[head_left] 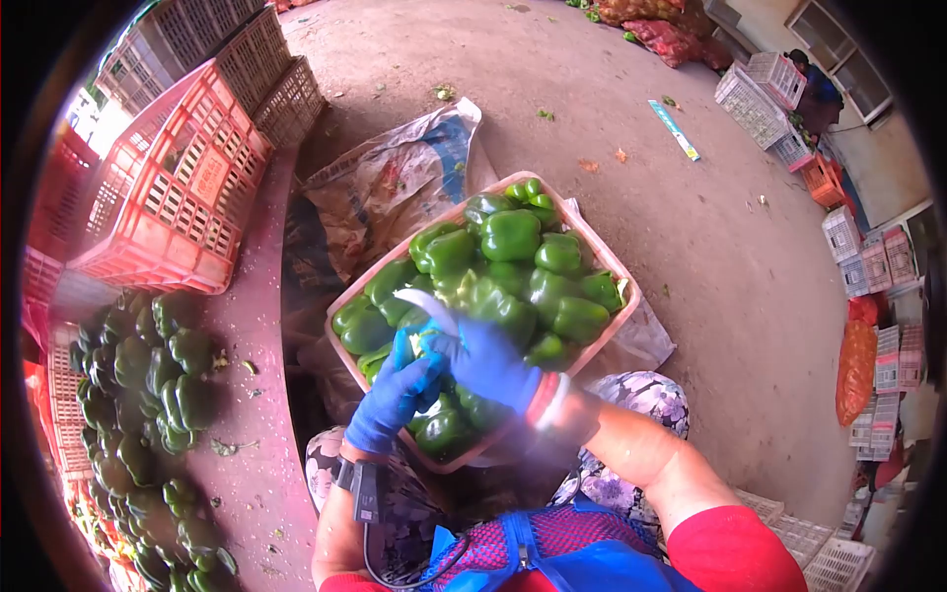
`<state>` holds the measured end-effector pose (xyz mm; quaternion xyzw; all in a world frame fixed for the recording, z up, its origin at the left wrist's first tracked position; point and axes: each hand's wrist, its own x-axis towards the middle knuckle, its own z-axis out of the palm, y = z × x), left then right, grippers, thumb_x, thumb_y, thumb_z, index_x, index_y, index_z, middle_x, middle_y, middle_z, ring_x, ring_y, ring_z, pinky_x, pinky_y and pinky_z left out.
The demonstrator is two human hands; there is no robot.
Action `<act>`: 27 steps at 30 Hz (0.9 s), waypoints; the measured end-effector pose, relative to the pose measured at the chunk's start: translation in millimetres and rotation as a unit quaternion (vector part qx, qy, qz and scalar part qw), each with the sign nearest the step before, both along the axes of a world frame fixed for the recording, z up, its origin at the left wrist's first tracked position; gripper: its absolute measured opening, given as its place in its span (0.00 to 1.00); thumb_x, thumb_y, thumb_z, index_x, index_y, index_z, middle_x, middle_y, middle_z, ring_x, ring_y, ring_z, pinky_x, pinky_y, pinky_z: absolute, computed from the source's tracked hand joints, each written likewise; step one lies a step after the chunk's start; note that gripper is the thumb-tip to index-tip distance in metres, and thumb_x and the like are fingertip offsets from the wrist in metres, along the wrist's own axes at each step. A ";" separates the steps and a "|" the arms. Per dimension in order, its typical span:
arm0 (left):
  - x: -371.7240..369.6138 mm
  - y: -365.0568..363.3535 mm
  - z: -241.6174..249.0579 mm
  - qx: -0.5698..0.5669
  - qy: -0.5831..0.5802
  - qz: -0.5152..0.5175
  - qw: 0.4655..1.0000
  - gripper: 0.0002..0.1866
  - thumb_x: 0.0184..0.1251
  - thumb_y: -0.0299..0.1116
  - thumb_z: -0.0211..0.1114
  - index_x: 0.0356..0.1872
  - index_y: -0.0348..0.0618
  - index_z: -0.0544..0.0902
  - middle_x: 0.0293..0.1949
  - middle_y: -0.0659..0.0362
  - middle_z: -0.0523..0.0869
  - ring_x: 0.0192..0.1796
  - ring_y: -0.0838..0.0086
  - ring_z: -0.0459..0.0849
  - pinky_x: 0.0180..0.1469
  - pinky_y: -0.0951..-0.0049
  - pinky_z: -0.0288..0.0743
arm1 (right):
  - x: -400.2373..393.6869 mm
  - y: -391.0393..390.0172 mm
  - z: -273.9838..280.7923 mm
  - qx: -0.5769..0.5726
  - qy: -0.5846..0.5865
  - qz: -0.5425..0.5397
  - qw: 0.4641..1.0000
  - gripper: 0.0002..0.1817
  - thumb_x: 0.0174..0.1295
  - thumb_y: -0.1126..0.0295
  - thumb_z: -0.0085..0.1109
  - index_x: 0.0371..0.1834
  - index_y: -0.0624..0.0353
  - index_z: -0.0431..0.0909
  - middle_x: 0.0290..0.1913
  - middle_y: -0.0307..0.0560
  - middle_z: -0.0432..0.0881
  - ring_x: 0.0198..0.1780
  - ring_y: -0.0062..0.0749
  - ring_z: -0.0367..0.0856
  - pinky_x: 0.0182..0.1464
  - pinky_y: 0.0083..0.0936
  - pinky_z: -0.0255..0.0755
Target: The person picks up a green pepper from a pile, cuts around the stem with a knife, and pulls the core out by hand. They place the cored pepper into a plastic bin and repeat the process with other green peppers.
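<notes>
A pinkish crate (631,291) full of green bell peppers (511,235) stands in front of my knees. Above its near left part, my two blue-gloved hands are close together. My right hand (490,363) is closed round a knife, whose curved pale blade (426,303) points up and left. My left hand (397,387) has its fingers bent beside the blade, close to a small pale green piece (418,341); what it holds is mostly hidden. The right hand is somewhat blurred.
At the left, many green peppers (133,360) lie on a reddish surface (247,395) near a red crate (187,183). A crumpled sack (380,183) lies behind the full crate. Another person (817,94) is near stacked crates (752,107) at the far right.
</notes>
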<state>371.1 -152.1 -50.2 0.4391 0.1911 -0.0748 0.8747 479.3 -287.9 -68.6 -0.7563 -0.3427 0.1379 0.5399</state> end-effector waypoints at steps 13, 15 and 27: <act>-1.0 16.7 13.1 -0.261 -0.252 0.012 0.932 0.31 0.72 0.39 0.63 0.72 0.38 0.69 0.53 0.47 0.81 0.33 0.73 0.73 0.30 0.72 0.68 | 37.1 1.9 39.8 0.178 0.525 0.033 0.832 0.09 0.75 0.61 0.58 0.47 0.53 0.79 0.28 0.33 0.78 0.21 0.18 0.74 0.22 0.17 0.70; -4.7 18.6 5.9 -0.191 -0.225 0.069 0.953 0.29 0.74 0.40 0.61 0.71 0.39 0.71 0.51 0.48 0.82 0.32 0.72 0.73 0.30 0.71 0.68 | 40.7 -5.5 53.8 -0.006 0.349 -0.007 0.937 0.13 0.72 0.62 0.63 0.51 0.58 0.79 0.32 0.38 0.83 0.25 0.23 0.79 0.27 0.22 0.74; -2.3 16.3 -19.8 -0.292 -0.142 -0.011 0.946 0.19 0.72 0.39 0.59 0.57 0.38 0.78 0.25 0.59 0.75 0.20 0.78 0.67 0.23 0.76 0.63 | 11.6 0.1 53.5 0.049 0.099 0.136 0.985 0.17 0.71 0.61 0.63 0.56 0.57 0.77 0.36 0.48 0.85 0.34 0.37 0.85 0.37 0.30 0.78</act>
